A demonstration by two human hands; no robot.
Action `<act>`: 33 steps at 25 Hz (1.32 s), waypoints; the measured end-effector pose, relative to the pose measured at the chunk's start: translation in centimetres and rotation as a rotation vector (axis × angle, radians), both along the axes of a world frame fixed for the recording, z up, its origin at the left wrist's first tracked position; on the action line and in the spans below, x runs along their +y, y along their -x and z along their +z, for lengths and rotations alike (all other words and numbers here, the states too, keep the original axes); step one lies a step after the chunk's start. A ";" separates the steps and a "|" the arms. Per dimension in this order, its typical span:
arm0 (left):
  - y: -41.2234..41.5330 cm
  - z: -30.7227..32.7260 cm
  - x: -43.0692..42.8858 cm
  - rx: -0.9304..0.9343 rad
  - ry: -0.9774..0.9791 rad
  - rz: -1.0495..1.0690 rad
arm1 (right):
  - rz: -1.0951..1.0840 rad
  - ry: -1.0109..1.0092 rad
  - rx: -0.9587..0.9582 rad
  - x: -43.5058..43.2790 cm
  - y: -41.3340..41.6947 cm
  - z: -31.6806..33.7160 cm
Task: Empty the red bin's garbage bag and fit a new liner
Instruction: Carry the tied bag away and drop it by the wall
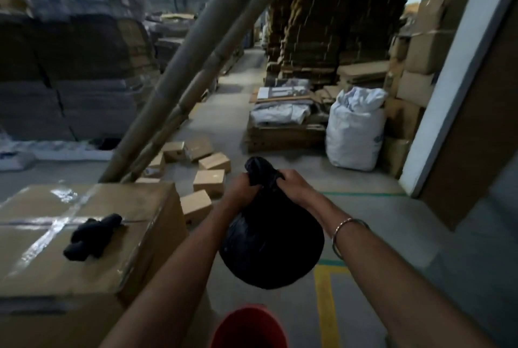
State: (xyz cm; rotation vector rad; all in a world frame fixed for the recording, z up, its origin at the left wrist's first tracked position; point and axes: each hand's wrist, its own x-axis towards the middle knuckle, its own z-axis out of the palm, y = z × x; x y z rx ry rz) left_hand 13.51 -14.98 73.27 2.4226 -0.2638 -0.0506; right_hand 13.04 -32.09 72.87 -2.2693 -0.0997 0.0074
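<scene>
A full black garbage bag hangs in the air in front of me, its neck bunched at the top. My left hand and my right hand both grip that neck, side by side. Below the bag, at the bottom edge of the view, is the red bin; only its rim and upper part show. A rolled black liner lies on top of the big taped cardboard box at my left.
Small cardboard boxes are scattered on the floor ahead. Thick bamboo poles lean across the left. A stuffed white sack stands at the right beside stacked cartons. Cardboard stacks line an aisle. Yellow floor marking runs below.
</scene>
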 end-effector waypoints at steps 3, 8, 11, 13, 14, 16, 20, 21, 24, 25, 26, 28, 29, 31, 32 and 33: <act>1.5 9.7 -1.4 -0.159 -0.016 -0.044 | -0.029 -0.025 -0.112 -1.2 2.5 10.1; 5.7 22.7 -2.8 -0.285 -0.077 -0.098 | -0.081 -0.020 -0.244 -2.4 8.2 22.8; 9.0 28.0 -3.4 -0.309 -0.048 -0.086 | -0.119 -0.014 -0.333 -2.8 11.9 28.2; 12.2 31.2 -4.2 -0.330 -0.005 -0.084 | -0.140 0.006 -0.348 -3.5 15.2 31.5; 13.3 32.5 -4.6 -0.351 0.003 -0.087 | -0.148 -0.005 -0.343 -3.8 16.3 32.9; 16.3 35.0 -5.5 -0.393 0.032 -0.095 | -0.160 -0.004 -0.352 -4.7 19.1 35.4; 21.4 38.6 -7.0 -0.447 0.055 -0.084 | -0.189 0.053 -0.427 -6.3 23.6 38.9; 22.4 39.3 -7.5 -0.464 0.048 -0.075 | -0.203 0.066 -0.436 -6.6 24.6 39.7; 25.5 41.3 -9.3 -0.520 0.062 -0.077 | -0.265 0.129 -0.480 -7.9 27.7 41.6; 26.5 41.7 -9.9 -0.529 0.073 -0.080 | -0.286 0.137 -0.499 -8.3 28.8 41.9; 27.5 41.8 -10.5 -0.529 0.089 -0.086 | -0.308 0.148 -0.512 -8.7 29.9 42.0; 28.9 41.6 -11.4 -0.531 0.121 -0.095 | -0.356 0.194 -0.531 -9.1 32.0 41.8; 29.4 41.5 -12.0 -0.534 0.129 -0.100 | -0.378 0.207 -0.527 -9.4 32.9 41.7; 30.3 41.6 -13.3 -0.536 0.120 -0.141 | -0.429 0.206 -0.519 -10.2 35.0 41.5; 30.7 41.9 -13.9 -0.536 0.111 -0.180 | -0.461 0.202 -0.516 -10.8 36.1 41.4; 31.2 42.2 -14.7 -0.539 0.108 -0.231 | -0.501 0.209 -0.524 -11.3 37.2 41.3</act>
